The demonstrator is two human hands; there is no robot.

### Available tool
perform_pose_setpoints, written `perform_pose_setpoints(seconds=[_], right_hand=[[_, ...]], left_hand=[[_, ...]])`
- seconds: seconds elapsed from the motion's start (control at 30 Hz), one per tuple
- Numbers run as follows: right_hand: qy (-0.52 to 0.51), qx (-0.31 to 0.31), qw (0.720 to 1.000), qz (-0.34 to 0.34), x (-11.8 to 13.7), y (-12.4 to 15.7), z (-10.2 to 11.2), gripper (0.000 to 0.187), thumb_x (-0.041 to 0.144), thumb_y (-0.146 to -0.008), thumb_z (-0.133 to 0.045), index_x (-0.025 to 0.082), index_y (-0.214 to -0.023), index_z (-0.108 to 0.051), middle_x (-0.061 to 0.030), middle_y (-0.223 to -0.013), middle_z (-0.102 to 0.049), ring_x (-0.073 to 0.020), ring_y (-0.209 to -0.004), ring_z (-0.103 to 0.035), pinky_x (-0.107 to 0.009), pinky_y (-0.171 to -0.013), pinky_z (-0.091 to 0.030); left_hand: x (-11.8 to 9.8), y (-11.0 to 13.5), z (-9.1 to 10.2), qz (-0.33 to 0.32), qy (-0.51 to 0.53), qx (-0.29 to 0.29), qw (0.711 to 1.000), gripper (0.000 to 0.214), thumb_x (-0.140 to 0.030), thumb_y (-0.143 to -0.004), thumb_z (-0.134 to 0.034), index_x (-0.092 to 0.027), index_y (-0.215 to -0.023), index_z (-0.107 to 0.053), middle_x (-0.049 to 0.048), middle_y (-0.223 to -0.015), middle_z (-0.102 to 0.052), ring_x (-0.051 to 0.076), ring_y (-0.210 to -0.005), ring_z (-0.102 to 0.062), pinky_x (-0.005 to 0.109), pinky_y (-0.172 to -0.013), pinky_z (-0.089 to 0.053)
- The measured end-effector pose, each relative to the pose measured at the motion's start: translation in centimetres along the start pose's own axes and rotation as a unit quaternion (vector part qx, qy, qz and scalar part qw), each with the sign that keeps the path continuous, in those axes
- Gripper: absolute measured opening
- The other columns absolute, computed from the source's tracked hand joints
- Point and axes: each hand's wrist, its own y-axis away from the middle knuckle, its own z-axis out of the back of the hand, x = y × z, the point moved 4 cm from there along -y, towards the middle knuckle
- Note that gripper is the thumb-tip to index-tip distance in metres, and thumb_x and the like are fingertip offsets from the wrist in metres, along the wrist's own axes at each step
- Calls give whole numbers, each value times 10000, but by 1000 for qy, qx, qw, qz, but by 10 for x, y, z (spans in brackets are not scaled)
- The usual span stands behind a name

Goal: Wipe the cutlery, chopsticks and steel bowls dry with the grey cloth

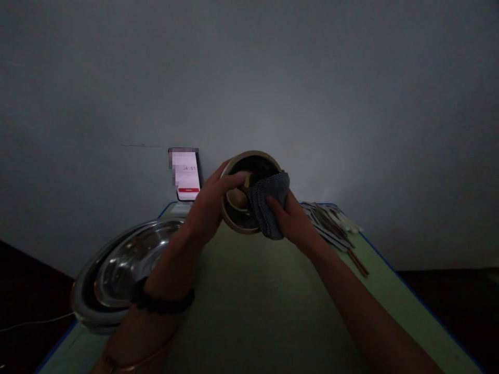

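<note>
My left hand (212, 205) grips a small round bowl (253, 162) by its rim, holding it tilted above the far end of the table with its inside facing me. My right hand (290, 221) is closed on a dark dotted cloth (268, 200) pressed into the bowl's inside and over its right edge. A dark bead bracelet sits on my left wrist.
A large shiny metal basin (125, 262) stands at the table's left edge. A phone (186, 174) with a lit screen leans against the wall at the back. Several chopsticks and flat utensils (331, 226) lie at the right. The table (249, 301) has a green top.
</note>
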Motion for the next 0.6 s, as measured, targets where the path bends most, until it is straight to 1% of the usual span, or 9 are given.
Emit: perform_pose_setpoints(seconds=[0.07,0.1,0.17,0.27,0.3,0.37,0.47,0.53,0.6], right_hand=[[43,-1,999,21,2,-4,9,403,417,-815,-486,178,-1140,-487,-142,-1122,-588,-269,-1065,-529,-430,-918,-386],[57,-10,998,24,3,-5,12,397,427,-810,-493,175,-1117,-493,-143,-1083,-601,-274,-1038,-539,-428,-896,-394],[65,-48,997,13,6,-5,16,401,462,-811,-479,174,-1089,-490,-142,-1045,-608,-275,-1023,-541,-417,-876,-397],[6,-131,991,-14,8,-1,12,428,497,-855,-363,184,-1132,-450,-143,-1157,-560,-252,-1116,-492,-391,-919,-371],[-21,-148,988,-24,7,1,10,436,493,-866,-327,186,-1157,-432,-143,-1204,-533,-241,-1144,-473,-384,-938,-358],[-49,-154,986,-48,2,3,4,441,479,-867,-324,176,-1177,-408,-154,-1225,-514,-235,-1133,-479,-385,-938,-358],[-7,-125,990,-66,-7,0,5,433,455,-817,-438,157,-1132,-420,-168,-1100,-568,-256,-993,-540,-404,-841,-404],[50,-108,992,-39,-8,-3,14,406,441,-791,-491,160,-1080,-442,-151,-1015,-593,-256,-911,-554,-398,-778,-418],[106,-95,990,11,-4,-8,24,351,429,-794,-501,168,-1026,-468,-126,-946,-605,-241,-853,-555,-378,-737,-419]], left_hand=[[3,-2,7,46,-5,18,999,312,-319,-767,-584,-188,-1044,-637,62,-935,-693,270,-923,-633,406,-817,-510],[3,-2,9,50,-9,17,999,310,-334,-772,-587,-185,-1038,-640,62,-931,-695,268,-930,-630,403,-824,-507],[4,-3,9,24,-18,-4,1000,299,-376,-790,-578,-194,-1018,-646,49,-952,-693,259,-977,-613,390,-874,-483],[8,0,-1,-41,-14,-63,997,310,-428,-834,-512,-221,-1030,-632,28,-1036,-673,240,-1056,-577,374,-943,-439],[10,2,-7,-61,-6,-83,995,319,-428,-848,-487,-228,-1061,-615,25,-1081,-657,235,-1084,-560,374,-959,-427],[14,6,-18,-91,7,-107,990,344,-404,-859,-468,-241,-1149,-559,26,-1181,-608,229,-1146,-517,377,-982,-409],[21,8,-29,-65,-2,-75,995,463,-333,-792,-570,-258,-1240,-483,39,-1239,-572,250,-1182,-484,396,-976,-417],[23,6,-28,-18,16,-36,999,482,-337,-774,-583,-237,-1236,-492,60,-1167,-617,268,-1121,-534,409,-927,-459],[22,3,-22,33,48,-2,998,442,-376,-789,-548,-201,-1195,-534,75,-1051,-666,274,-1016,-598,415,-854,-504]])
